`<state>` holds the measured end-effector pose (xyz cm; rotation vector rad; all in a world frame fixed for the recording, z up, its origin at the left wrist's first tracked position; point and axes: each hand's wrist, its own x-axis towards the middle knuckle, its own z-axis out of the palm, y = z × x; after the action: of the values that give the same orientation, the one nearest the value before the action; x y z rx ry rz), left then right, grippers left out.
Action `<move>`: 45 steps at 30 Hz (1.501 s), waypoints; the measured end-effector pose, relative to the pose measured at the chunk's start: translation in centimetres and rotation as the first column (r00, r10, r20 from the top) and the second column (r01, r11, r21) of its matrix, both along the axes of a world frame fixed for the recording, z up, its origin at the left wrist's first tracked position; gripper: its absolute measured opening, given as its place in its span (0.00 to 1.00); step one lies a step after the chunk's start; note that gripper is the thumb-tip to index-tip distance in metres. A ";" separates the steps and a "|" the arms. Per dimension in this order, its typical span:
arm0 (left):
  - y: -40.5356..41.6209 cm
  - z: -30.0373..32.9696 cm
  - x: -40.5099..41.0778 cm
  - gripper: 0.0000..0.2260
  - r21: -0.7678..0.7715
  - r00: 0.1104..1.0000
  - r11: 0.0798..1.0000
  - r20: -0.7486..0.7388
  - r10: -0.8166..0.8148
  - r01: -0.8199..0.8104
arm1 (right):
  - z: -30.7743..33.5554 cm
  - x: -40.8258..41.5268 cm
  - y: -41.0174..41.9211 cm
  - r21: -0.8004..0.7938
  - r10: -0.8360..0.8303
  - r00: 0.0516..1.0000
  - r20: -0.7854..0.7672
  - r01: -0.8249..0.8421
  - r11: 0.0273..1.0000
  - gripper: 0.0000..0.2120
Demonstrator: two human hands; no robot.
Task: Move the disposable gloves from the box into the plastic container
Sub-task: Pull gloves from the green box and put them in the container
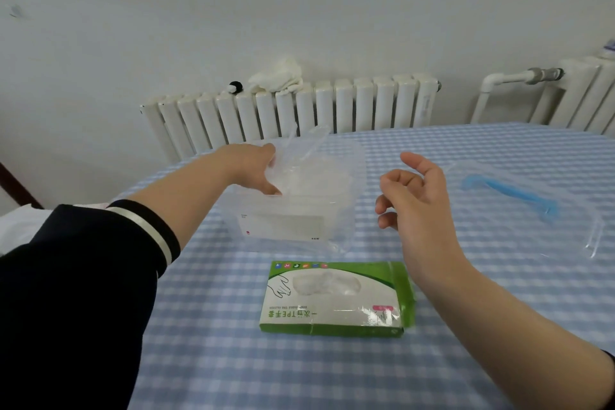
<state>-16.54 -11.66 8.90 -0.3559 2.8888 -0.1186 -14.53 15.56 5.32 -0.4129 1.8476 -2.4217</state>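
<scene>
Your left hand (256, 166) reaches into the clear plastic container (346, 210), fingers grasping a bunch of transparent disposable gloves (306, 166) that sits partly inside and rises above the rim. Your right hand (412, 196) hovers just right of the container, released, fingers loosely curled, holding nothing. The green glove box (332, 299) lies flat on the checked bench (466, 276), below and between both hands, nearer you

Your left hand (256, 166) reaches into the plastic container (346, 210), pinching gloves (299, 160); your right hand (412, 196) hovers beside it, loosely curled.
</scene>
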 end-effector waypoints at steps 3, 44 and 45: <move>0.4 0.0 0.3 0.33 -0.146 0.998 0.987 0.007 -0.060 0.061 | -0.1 0.3 -0.2 0.024 0.015 0.999 -0.036 -0.014 1.000 0.18; 10.0 -11.0 13.4 0.43 0.497 0.921 0.836 -0.389 -0.025 0.233 | -4.2 0.0 -0.6 0.916 0.725 0.646 -0.237 -0.101 0.389 0.05; 10.1 -11.1 13.5 0.39 0.475 0.917 0.843 -0.396 -0.052 0.254 | -4.4 0.1 -0.8 0.902 0.712 0.652 -0.261 -0.099 0.421 0.05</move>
<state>-3.03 -1.55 -2.20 -0.0362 3.1426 0.7775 -14.45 14.77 0.89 -1.4829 2.4062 -0.8185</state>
